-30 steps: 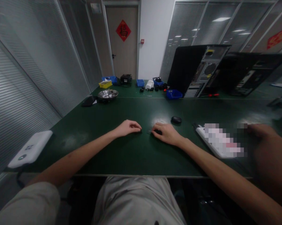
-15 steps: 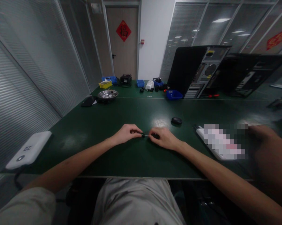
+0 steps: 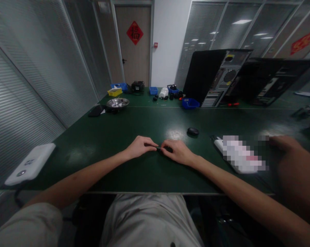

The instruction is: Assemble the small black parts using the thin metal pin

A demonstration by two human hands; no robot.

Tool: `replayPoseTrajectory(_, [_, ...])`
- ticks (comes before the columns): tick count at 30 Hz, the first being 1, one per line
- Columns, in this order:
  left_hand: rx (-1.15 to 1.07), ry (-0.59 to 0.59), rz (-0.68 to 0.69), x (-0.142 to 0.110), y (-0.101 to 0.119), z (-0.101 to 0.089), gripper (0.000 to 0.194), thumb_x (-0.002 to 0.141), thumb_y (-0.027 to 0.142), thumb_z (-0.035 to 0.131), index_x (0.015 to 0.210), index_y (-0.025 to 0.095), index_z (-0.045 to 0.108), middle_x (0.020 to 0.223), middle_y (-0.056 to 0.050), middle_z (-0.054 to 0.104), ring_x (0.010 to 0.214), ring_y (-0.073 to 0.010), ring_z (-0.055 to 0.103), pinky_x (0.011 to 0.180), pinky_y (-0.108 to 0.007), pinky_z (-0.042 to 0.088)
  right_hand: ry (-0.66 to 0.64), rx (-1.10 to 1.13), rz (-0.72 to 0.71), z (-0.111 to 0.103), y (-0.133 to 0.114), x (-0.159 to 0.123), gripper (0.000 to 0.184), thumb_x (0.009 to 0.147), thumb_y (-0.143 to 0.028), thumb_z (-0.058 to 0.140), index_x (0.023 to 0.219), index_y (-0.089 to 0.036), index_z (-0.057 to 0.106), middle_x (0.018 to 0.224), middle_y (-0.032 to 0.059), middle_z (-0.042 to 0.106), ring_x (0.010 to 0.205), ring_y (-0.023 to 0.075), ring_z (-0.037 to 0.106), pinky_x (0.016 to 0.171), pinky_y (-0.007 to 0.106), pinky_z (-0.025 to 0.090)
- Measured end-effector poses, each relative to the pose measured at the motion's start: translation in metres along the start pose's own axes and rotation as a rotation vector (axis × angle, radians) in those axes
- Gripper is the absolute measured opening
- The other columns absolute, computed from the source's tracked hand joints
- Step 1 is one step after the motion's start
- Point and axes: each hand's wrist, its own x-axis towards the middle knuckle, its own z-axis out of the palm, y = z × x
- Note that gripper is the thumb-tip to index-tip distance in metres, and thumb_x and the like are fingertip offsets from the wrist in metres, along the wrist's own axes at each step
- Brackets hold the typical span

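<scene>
My left hand (image 3: 141, 147) rests low over the green table, thumb and fingertips pinched on a small dark piece (image 3: 158, 149). From the other side, my right hand (image 3: 179, 151) is also closed, its thumb and forefinger pinched at the opposite end of this piece. The fingertips of both hands almost meet, and they cover most of what is held. Its exact kind is too small to make out. Beyond my right hand, a black rounded object like a computer mouse (image 3: 193, 131) lies on the table.
Another person's hand (image 3: 290, 147) is at the right, near a white device (image 3: 243, 168) with a blurred-out top. A white box-like device (image 3: 31, 164) lies at the left edge. Further back are a metal bowl (image 3: 117, 103), a blue bin (image 3: 190, 103) and a black computer tower (image 3: 206, 75).
My hands have come slightly closer together, and the thin bright part that showed between the fingertips is now mostly covered. The view has shifted slightly.
</scene>
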Motion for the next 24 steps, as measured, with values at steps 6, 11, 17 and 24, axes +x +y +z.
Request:
replayPoseTrajectory(6, [0.088,-0.003,0.072,-0.002,0.002,0.001,0.024,0.095,0.034,0.071,0.114,0.025,0.081,0.104,-0.006,0.076,0.093,-0.0205,0.07,0.085,-0.031,0.052,0.024,0.017,-0.009,0.001,0.0,-0.001,0.018,0.102,-0.034,0.053,0.105,-0.022,0.067,0.097,0.004,0.07,0.08,0.0163,0.064,0.072,0.028,0.044])
replayPoseTrajectory(11, [0.176,-0.029,0.136,-0.004,0.008,0.002,0.027,0.1,0.033,0.063,0.121,0.027,0.078,0.111,-0.007,0.073,0.102,-0.0208,0.067,0.093,-0.033,0.05,0.029,0.016,-0.016,0.001,0.0,0.0,0.018,0.102,-0.034,0.053,0.104,-0.022,0.067,0.096,0.0039,0.07,0.079,0.0162,0.063,0.071,0.028,0.044])
replayPoseTrajectory(17, [0.384,-0.111,0.206,-0.006,0.012,-0.003,0.041,0.102,0.028,0.055,0.142,0.025,0.064,0.115,-0.01,0.065,0.108,-0.0222,0.06,0.094,-0.034,0.049,0.025,-0.063,-0.012,-0.005,0.006,-0.001,0.019,0.103,-0.035,0.053,0.106,-0.021,0.066,0.097,0.004,0.069,0.077,0.0154,0.061,0.07,0.027,0.04])
replayPoseTrajectory(24, [0.708,-0.21,0.274,-0.005,0.022,-0.006,0.044,0.102,0.022,0.047,0.143,0.021,0.062,0.113,-0.012,0.059,0.102,-0.0237,0.055,0.092,-0.037,0.047,-0.058,-0.238,-0.053,-0.008,0.011,-0.001,0.022,0.103,-0.035,0.052,0.106,-0.021,0.068,0.099,0.005,0.066,0.073,0.0138,0.058,0.063,0.027,0.033])
